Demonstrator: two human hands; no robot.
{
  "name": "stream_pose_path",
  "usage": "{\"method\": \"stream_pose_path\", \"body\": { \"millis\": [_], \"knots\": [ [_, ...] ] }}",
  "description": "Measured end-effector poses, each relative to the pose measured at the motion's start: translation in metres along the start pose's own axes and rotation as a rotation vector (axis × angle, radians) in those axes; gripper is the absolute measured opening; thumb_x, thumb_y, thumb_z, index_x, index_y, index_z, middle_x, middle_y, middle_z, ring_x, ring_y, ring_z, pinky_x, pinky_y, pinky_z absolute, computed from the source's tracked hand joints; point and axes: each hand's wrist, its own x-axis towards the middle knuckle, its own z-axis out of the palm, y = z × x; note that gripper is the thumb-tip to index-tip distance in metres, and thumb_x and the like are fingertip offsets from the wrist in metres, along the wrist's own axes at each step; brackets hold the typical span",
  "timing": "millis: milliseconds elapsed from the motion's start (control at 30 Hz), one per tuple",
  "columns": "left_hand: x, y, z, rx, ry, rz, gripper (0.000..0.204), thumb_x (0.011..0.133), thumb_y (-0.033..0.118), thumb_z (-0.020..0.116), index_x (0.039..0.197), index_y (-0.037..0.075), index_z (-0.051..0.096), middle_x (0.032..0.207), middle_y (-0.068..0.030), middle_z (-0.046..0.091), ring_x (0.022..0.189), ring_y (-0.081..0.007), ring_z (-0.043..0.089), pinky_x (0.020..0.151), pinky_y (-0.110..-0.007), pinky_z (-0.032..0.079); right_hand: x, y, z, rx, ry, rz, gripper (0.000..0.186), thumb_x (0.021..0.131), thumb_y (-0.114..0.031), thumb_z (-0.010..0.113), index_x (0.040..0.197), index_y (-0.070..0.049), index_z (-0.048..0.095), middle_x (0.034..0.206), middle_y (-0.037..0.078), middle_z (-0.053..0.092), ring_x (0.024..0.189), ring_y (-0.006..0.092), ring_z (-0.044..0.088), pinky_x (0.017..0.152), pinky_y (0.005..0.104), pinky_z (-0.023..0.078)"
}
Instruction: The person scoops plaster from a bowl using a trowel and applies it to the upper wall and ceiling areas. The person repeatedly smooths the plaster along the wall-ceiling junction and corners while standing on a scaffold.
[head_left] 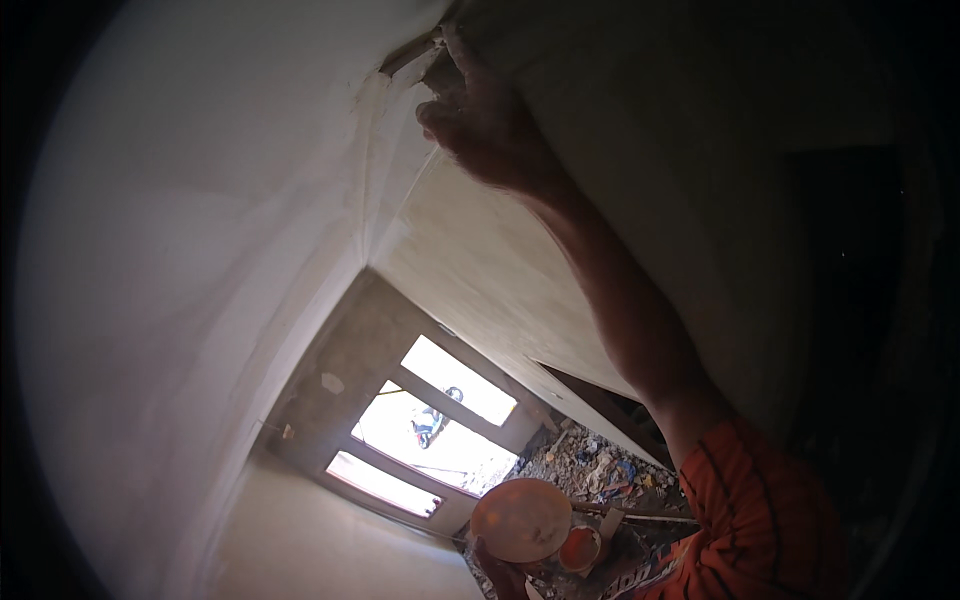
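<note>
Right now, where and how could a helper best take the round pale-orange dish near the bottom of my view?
Probably by pinching the upper-right rim of the round pale-orange dish, coming from that side: its edge is exposed there, no handle shows, and your left hand is at its lower left.

Sleeve (765, 500), near right: here's vivid orange-red, crossed by dark stripes
Round plate (521, 520), near: soft orange, smeared paler across its face
Small tub (580, 549): stronger orange-red inside, paler outside
Left plaster (150, 260): greyish white, faintly streaked with mauve
Far wall (345, 335): drab grey-brown, one pale patch (332, 382)
Far openings (460, 380): blazing white (washed right out, these)
Rubble (595, 462): mottled grey-brown, flecked with blue
</note>
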Motion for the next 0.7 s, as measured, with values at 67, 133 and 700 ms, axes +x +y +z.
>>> {"method": "stream_pose_path", "body": {
  "millis": [67,133,700],
  "knots": [
    [-0.002,-0.017,-0.001,-0.118,0.066,-0.097,0.047,0.095,0.039,0.043,0.113,-0.002,0.057,0.1,-0.0115,0.063,0.086,-0.0214,0.065,0.07,-0.034,0.057,-0.004,-0.002,0.005,0.092,-0.021,0.056,0.086,0.085,-0.006,0.055,0.15,0.007,0.0,0.066,0.003,0.054,0.06,0.0087,0.051,0.057,0.0255,0.046],
    [0.002,-0.018,0.009,-0.463,0.186,-0.371,0.047,0.094,0.04,0.044,0.113,-0.002,0.056,0.101,-0.0118,0.062,0.086,-0.0219,0.065,0.07,-0.035,0.058,-0.004,0.009,0.014,-0.032,0.024,-0.047,0.089,0.083,-0.007,0.055,0.15,0.007,-0.003,0.062,0.004,0.054,0.059,0.0107,0.053,0.058,0.0277,0.047],
    [-0.002,-0.002,0.018,-0.418,0.209,-0.447,0.049,0.095,0.04,0.041,0.12,0.0,0.054,0.107,-0.0129,0.061,0.093,-0.0247,0.064,0.074,-0.039,0.057,-0.009,0.009,-0.003,-0.487,0.21,-0.153,0.082,0.08,-0.012,0.057,0.147,0.007,0.015,0.062,0.009,0.061,0.058,0.0239,0.063,0.063,0.0365,0.052]
  ]
}}
